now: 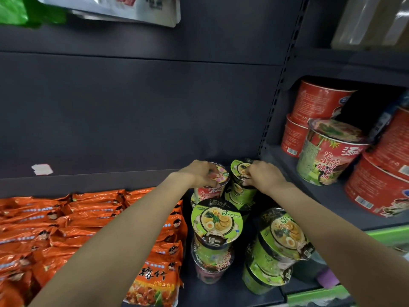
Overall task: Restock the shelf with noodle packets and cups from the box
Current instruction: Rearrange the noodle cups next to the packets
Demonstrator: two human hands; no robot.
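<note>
At the back of the dark shelf (221, 293), your left hand (199, 173) has its fingers curled down over the lid of a red noodle cup (213, 185), gripping it by the rim from above. Just beside it, your right hand (263, 176) curls its fingers over the top of a green noodle cup (240, 187), pinching at the lid edge. The 2 held cups stand side by side, touching or nearly so, close against the shelf's back panel (132, 111).

In front of them, nearer to you, a green-lidded cup (215, 224) sits stacked on a darker red cup (211, 267), and to its right another green cup (285, 233) rests tilted on a lower green cup (263, 278). Whether more cups stand behind these you cannot tell.

To your left, orange noodle packets (66, 222) lie in overlapping rows across the same shelf, the nearest one (155, 282) showing a picture of food on its front.

In the bay to your right, large red noodle bowls (318, 103) are stacked, with a red-and-green bowl (327, 151) in front. Above, white and green bags (110, 7) hang over the upper shelf edge.
</note>
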